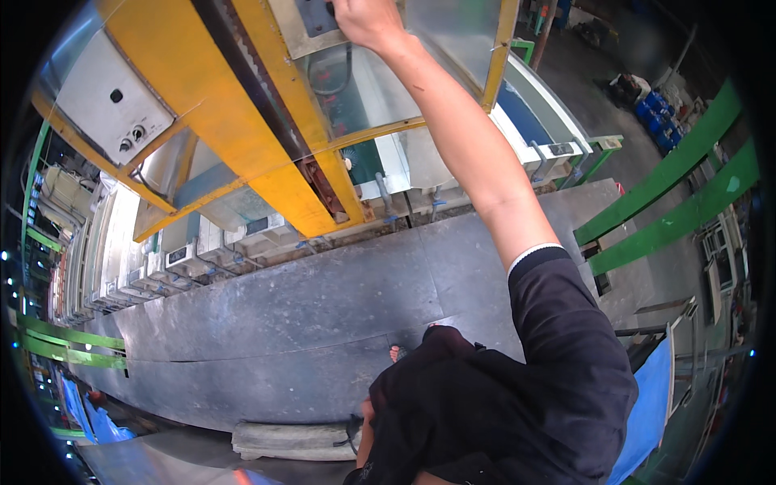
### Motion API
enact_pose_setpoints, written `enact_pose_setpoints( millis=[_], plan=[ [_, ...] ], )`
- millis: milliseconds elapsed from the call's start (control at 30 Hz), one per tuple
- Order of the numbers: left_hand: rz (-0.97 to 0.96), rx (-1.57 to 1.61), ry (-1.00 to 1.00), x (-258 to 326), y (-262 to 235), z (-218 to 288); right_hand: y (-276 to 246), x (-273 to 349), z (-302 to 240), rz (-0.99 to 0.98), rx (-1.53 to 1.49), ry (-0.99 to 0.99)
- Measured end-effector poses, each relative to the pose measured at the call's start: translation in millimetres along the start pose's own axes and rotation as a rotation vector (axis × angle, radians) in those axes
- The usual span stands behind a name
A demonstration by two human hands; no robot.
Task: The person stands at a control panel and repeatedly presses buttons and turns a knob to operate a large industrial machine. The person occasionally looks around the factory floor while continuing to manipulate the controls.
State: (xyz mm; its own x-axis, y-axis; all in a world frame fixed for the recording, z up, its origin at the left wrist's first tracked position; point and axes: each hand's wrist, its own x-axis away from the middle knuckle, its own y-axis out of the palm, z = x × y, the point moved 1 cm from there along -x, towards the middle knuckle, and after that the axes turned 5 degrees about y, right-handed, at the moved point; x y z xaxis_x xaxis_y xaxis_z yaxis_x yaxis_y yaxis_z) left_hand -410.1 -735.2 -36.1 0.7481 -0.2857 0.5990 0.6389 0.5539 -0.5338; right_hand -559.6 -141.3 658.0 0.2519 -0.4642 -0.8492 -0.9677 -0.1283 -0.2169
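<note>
Right hand [365, 20] raised overhead, fingers curled onto grey panel [311, 18] at top of yellow frame [242, 121]; grip only partly visible. Left hand out of view. Cable [327, 77] hanging just below hand. Risk: a slip off the panel edge, or snagging the cable at full arm stretch.

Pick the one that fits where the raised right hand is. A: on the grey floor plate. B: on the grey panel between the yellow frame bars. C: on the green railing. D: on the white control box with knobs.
B: the right hand is stretched up to the grey panel set between the yellow frame bars, far from the other spots.
</note>
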Motion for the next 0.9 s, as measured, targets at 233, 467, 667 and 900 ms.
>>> enact_pose_setpoints(
  millis=[233,467,667,900],
  plan=[
    [-0.045,0.079,-0.01,-5,5,27,-18,0,-2,-0.1,-0.129,-0.004],
    [-0.039,0.22,-0.037,1,-1,133,0,-2,22,-0.139,0.084,-0.041],
    [-0.007,0.199,-0.027,-2,15,104,12,-4,29,-0.099,0.02,-0.008],
    [-0.086,0.003,-0.056,18,35,81,36,13,79,0.346,-0.091,-0.662]
  ],
)
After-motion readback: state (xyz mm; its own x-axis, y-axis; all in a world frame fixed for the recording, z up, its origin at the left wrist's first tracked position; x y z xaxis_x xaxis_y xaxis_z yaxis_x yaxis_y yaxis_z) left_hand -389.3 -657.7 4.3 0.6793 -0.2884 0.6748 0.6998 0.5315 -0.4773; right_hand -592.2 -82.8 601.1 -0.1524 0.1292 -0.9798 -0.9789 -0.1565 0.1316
